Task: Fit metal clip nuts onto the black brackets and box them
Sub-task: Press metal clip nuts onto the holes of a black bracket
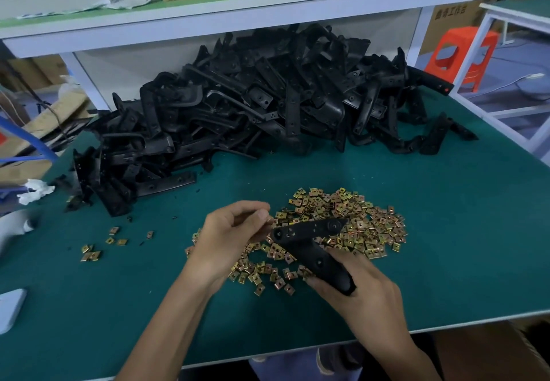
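Observation:
A black bracket (309, 239) is gripped at its lower end by my right hand (354, 288), its upper arm held over a spread of gold-coloured metal clip nuts (351, 216) on the green table. My left hand (229, 234) pinches a small clip nut (269, 220) between thumb and fingertip right at the bracket's left end. A large heap of black brackets (253, 106) fills the back of the table.
A few stray clip nuts (92, 254) lie at the left. A white shelf (238, 5) with a cardboard box overhangs the heap. An orange stool (458, 56) stands past the table's right side. A cardboard box (488, 351) sits below the front edge.

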`<state>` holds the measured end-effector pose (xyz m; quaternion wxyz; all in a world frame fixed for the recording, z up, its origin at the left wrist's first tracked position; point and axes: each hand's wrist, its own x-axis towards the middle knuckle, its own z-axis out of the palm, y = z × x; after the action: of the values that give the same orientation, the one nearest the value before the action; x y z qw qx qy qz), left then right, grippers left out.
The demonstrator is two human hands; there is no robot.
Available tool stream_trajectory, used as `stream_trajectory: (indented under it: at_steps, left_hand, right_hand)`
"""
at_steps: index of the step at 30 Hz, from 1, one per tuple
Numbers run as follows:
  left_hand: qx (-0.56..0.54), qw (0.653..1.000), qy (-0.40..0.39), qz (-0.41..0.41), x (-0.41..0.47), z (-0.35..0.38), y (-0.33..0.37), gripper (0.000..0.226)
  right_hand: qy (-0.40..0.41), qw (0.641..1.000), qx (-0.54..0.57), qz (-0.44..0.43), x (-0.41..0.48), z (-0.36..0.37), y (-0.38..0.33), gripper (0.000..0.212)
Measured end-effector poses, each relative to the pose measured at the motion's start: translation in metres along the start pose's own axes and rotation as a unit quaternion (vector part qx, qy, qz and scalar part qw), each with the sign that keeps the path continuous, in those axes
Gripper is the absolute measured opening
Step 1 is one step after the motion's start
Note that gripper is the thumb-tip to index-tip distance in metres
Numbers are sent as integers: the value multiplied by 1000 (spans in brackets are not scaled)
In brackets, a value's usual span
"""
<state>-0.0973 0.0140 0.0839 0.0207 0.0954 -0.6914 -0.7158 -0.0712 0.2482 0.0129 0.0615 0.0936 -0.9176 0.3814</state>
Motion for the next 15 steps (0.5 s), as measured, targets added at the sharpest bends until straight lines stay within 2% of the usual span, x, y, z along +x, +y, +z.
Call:
stream_trajectory:
  at_steps: [4, 10, 15]
  left_hand:
    - [7, 1000, -20, 10, 0, -2, 6, 16]
    - [77, 996, -45, 27, -1, -3, 12, 10]
    - [137, 987, -58, 52, -2, -3, 13, 17]
  right_hand:
    - [-3, 1000, -16, -4, -1, -1, 0, 56]
    - [2, 1000, -28, -8, -1, 0, 0, 57]
    - [-7, 999, -39, -8, -1, 0, 1, 54]
